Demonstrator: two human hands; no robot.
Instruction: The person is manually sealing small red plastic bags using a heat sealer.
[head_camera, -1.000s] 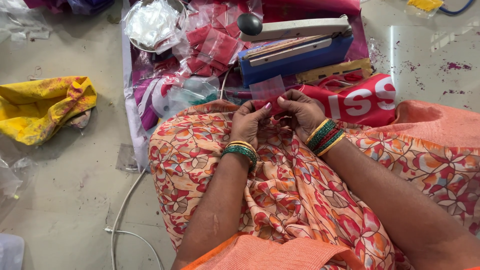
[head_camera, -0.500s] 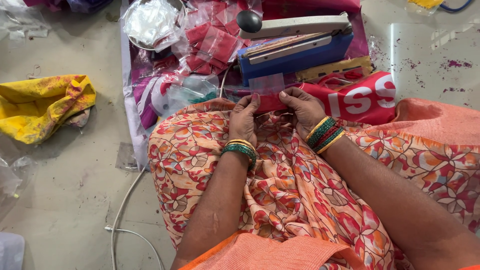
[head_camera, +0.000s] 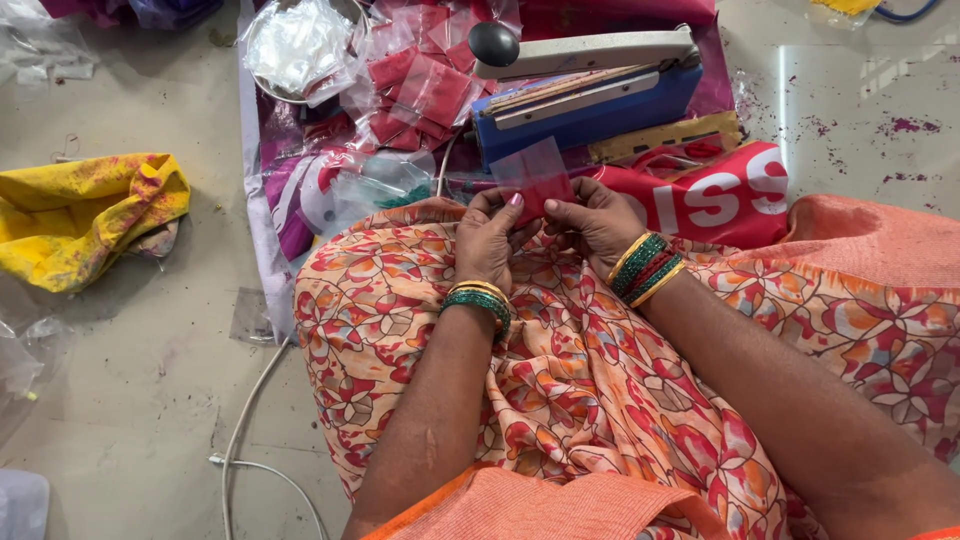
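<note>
My left hand and my right hand meet over my lap and together pinch a small clear plastic pouch with red powder in its lower part. The pouch stands upright between the fingertips, just in front of a blue heat sealer whose grey arm with a black knob is down. Both wrists wear green, red and gold bangles. My lap is covered by floral orange and red cloth.
A pile of filled red pouches lies left of the sealer beside a metal bowl of clear bags. A red printed bag lies to the right. A yellow stained cloth and a white cable are on the floor.
Both hands have lifted the pouch slightly so it stands up between the fingertips; the hands stay in the same place over the lap.
</note>
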